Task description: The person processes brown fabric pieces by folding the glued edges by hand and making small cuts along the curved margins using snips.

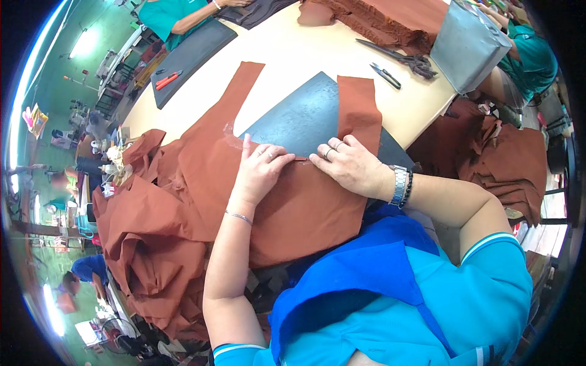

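Cream-coloured, the broad desk (pixel 305 55) runs through a workroom where one person in green (pixel 171 18) sits at its far left side and another, also in green (pixel 534 58), is beyond its right edge. A rust-brown cloth panel (pixel 299 210) spreads across the near side, its narrow arm pointing away from the wearer, with a crumpled heap (pixel 152 262) of the same colour to its left. Partly under the panel lies a dark board (pixel 299 119). A grey box (pixel 473 46) stands at the right edge of the desk, its contents hidden from this angle. At the panel's inner edge, the left grip (pixel 262 172) and right grip (pixel 356 166) pinch the cloth side by side, fingertips narrowed on it and slightly apart; a short folded strip (pixel 301 159) shows in the gap between them. Beyond, dark shears (pixel 394 56) lie near the box, with smaller snips (pixel 386 76) just beside them. An orange-handled cutter (pixel 168 80) rests on a second dark board (pixel 198 55), far left.
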Demonstrator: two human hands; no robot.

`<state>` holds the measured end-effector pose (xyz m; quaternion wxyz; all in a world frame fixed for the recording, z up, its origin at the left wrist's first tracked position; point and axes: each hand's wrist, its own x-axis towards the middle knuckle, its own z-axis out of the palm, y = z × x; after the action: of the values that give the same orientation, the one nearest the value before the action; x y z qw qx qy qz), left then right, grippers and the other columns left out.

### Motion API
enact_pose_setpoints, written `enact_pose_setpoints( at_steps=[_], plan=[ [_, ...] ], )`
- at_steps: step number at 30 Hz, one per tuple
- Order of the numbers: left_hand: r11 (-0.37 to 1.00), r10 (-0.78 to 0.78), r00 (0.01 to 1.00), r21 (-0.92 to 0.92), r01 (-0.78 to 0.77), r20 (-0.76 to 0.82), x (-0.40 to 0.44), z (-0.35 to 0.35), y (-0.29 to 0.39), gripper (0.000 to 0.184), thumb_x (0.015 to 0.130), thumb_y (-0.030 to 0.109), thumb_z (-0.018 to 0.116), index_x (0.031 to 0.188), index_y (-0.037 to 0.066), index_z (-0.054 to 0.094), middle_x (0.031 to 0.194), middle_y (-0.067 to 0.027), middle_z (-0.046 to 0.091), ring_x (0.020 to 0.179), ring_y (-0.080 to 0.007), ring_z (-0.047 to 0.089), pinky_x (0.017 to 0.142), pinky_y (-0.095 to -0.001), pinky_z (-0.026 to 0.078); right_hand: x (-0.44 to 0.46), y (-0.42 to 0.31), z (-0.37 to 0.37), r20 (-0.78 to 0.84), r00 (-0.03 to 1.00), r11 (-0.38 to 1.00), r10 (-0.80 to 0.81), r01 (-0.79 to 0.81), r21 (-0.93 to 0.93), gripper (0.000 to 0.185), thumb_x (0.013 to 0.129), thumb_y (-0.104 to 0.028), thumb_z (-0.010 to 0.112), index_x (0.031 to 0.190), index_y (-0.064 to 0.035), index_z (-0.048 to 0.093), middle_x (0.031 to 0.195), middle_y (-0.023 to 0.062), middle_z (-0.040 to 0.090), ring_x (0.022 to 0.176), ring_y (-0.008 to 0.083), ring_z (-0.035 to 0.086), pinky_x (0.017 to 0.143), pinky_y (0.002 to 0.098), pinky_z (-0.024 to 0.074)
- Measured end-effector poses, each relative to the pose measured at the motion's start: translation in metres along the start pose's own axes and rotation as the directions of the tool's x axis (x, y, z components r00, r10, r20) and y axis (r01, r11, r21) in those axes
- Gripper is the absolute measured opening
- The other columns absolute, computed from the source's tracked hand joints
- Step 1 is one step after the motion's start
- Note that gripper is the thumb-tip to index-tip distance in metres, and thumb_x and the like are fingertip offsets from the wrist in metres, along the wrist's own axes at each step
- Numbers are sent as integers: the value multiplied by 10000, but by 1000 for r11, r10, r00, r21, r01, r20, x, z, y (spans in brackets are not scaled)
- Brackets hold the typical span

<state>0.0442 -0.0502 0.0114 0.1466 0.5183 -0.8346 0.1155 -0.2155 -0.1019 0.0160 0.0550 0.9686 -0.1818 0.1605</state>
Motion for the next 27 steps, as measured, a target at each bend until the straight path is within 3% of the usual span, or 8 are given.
enact_pose_setpoints(
  at_steps=[7, 10, 16, 22, 27],
  plan=[
    [1000, -5, 995, 8, 6, -100, -7, 10, -16, 202, 826, 123, 662, 961, 254, 738, 982, 107, 662, 975, -107, 629, 1126, -607, 311, 4, -5, 0, 56, 997, 997, 50, -53, 57, 355, 896, -147, 507, 1218, -40, 613, 1115, 74, 612, 990, 203, 570, 749, 345, 458],
    [999, -34, 992, -6, 34, -120, -5, 7, -12, 192, 840, 94, 665, 945, 235, 741, 949, 91, 669, 946, -127, 645, 1142, -559, 301, 7, -8, -4, 60, 996, 997, 59, -62, 50, 361, 900, -145, 507, 1235, -56, 609, 1113, 73, 602, 988, 203, 568, 734, 346, 457],
    [997, -74, 988, -17, 73, -135, -5, 7, -10, 185, 843, 123, 679, 953, 256, 744, 964, 99, 673, 956, -137, 649, 1131, -620, 297, 23, -13, -2, 106, 991, 995, 86, -91, 43, 433, 912, -163, 520, 1338, -111, 578, 1104, 78, 600, 992, 218, 575, 702, 385, 459],
    [995, -100, 988, -25, 97, -114, -6, 8, -11, 188, 841, 127, 689, 970, 253, 742, 990, 100, 676, 969, -141, 650, 1113, -644, 304, 43, -12, -5, 317, 941, 992, 119, -126, 1, 514, 926, -128, 470, 1439, -164, 501, 1145, 128, 592, 1010, 244, 580, 736, 403, 456],
    [986, -157, 976, -76, 147, -149, -6, 10, -12, 148, 878, 133, 676, 1005, 199, 709, 1071, 35, 660, 1020, -176, 638, 1078, -554, 370, 4, 5, -29, 129, 992, 1000, 13, -15, 13, 283, 936, -176, 538, 1206, -112, 591, 1089, 109, 605, 1001, 251, 611, 746, 455, 462]
  ],
)
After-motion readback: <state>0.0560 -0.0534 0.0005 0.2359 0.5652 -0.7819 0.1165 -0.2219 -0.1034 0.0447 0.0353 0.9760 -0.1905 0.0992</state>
